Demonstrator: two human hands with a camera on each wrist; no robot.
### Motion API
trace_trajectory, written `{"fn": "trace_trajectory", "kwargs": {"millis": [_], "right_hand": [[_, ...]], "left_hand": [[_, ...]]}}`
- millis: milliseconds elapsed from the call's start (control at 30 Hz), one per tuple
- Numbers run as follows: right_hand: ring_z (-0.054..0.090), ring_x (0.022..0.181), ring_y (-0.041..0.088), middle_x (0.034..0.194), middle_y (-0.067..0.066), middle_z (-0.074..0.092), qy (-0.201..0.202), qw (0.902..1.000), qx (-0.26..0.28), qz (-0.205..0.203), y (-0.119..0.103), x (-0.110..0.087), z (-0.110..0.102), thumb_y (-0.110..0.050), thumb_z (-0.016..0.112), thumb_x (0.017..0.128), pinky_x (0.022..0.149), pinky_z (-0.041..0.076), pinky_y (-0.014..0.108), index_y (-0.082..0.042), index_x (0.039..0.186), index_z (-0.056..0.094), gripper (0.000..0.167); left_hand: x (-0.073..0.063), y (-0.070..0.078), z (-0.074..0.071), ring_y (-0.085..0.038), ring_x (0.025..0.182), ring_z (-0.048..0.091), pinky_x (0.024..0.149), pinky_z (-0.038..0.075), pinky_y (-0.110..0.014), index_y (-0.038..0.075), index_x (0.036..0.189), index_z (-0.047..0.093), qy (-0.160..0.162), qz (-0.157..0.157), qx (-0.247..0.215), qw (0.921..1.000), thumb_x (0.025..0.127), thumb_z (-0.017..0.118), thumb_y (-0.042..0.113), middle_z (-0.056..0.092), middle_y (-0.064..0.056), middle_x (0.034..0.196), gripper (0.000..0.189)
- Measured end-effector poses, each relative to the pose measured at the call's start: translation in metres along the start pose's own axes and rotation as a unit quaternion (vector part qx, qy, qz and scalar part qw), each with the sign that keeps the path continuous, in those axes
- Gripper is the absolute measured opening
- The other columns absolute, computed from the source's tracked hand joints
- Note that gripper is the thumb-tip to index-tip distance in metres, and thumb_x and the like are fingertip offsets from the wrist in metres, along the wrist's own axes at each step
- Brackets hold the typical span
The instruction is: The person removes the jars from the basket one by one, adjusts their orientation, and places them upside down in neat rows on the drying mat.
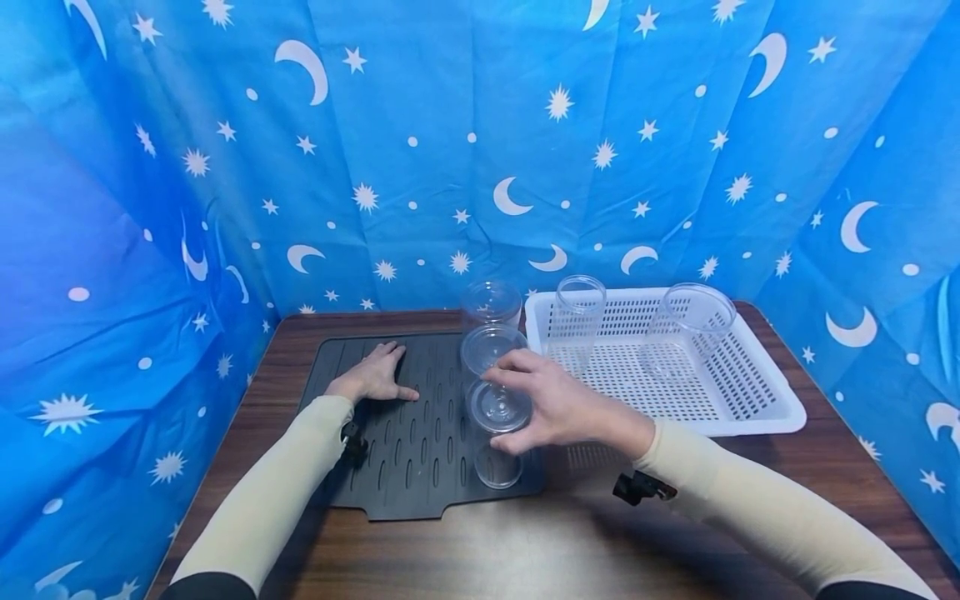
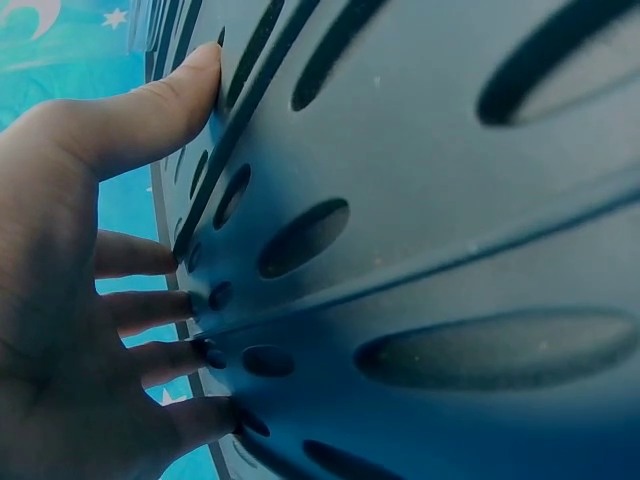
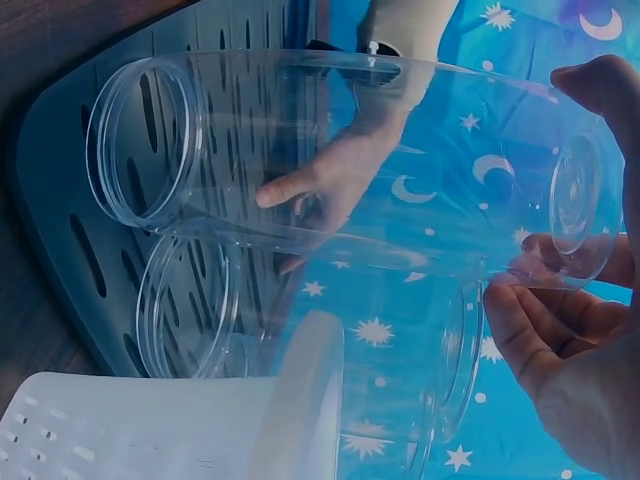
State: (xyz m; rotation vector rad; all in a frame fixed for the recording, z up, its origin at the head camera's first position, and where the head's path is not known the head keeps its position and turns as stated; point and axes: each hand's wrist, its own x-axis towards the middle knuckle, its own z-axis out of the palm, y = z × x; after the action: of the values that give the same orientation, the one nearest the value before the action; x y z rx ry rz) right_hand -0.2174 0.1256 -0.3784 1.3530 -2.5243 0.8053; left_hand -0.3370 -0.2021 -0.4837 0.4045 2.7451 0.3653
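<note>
While a clear jar (image 1: 486,423) is upside down at the slotted mat's (image 1: 397,450) right side, the right hand (image 1: 562,404) clamps its upper end. The left hand (image 1: 373,375) meets the mat, fingers apart, clearest in the left wrist view. Behind, two similar jars (image 1: 489,348) stand, one partly hidden. Only the head view shows the white basket's (image 1: 780,412) contents: a narrow jar (image 1: 577,329) and a wide jar (image 1: 693,333).

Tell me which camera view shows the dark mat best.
The head view: it shows the dark mat nearly whole, partly covered by the left hand and clear containers. The left wrist view shows its slotted surface close up; the right wrist view, only a portion.
</note>
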Motion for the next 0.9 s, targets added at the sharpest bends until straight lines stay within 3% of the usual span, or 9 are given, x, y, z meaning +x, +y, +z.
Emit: {"fn": "trace_trajectory", "kwargs": {"millis": [333, 667, 900], "right_hand": [[0.053, 0.109, 0.018, 0.121, 0.006, 0.055, -0.001, 0.9999, 0.007, 0.014, -0.0007, -0.0021, 0.0035, -0.050, 0.082, 0.067, 0.085, 0.054, 0.035, -0.010, 0.129, 0.060, 0.077], [0.049, 0.115, 0.016, 0.126, 0.003, 0.051, 0.004, 0.9990, 0.040, 0.018, 0.0008, -0.0050, 0.0010, -0.061, 0.081, 0.065, 0.090, 0.053, 0.038, -0.011, 0.135, 0.056, 0.089], [0.047, 0.120, 0.018, 0.133, 0.001, 0.049, -0.011, 0.9959, 0.070, 0.055, 0.0002, -0.0060, -0.0060, -0.057, 0.082, 0.066, 0.095, 0.050, 0.044, -0.014, 0.139, 0.053, 0.089]], "left_hand": [[-0.0009, 0.0011, 0.0009, -0.042, 0.148, 0.012, 0.115, 0.021, -0.060, 0.002, 0.154, 0.024, 0.009, 0.001, 0.000, 1.0000, 0.080, 0.074, 0.055, 0.015, -0.022, 0.161, 0.104], [-0.0003, 0.0005, -0.0003, -0.041, 0.149, 0.011, 0.115, 0.021, -0.060, 0.003, 0.154, 0.023, 0.003, 0.002, 0.005, 1.0000, 0.080, 0.073, 0.057, 0.014, -0.022, 0.161, 0.105], [-0.0010, -0.0003, -0.0003, -0.040, 0.149, 0.010, 0.116, 0.021, -0.059, 0.003, 0.155, 0.022, 0.002, -0.002, 0.003, 1.0000, 0.080, 0.073, 0.056, 0.013, -0.021, 0.162, 0.105]]}}
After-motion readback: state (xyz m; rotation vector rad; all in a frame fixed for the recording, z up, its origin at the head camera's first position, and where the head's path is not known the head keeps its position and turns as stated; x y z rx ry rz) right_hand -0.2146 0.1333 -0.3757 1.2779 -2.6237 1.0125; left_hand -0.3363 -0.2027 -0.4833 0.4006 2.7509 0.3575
